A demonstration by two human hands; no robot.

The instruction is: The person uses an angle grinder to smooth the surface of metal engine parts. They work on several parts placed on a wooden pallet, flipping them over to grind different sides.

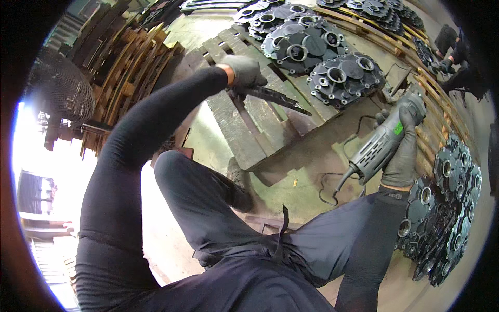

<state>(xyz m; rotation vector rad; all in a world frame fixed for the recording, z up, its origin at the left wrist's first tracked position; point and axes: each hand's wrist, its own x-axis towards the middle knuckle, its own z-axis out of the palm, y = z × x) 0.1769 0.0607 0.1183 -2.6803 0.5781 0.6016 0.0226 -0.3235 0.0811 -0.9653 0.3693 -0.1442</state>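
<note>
Gloves covered both hands: the left hand (245, 70) clasped a long dark metal strip (275, 98) above a wooden pallet (244, 130), the right hand (403, 151) gripped a grey grinder (382, 143).

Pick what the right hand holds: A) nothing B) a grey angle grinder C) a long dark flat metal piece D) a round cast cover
B: the gloved right hand grips the grey angle grinder by its body, cord trailing below, while the left hand holds the long dark metal piece over the wooden pallet.
</note>
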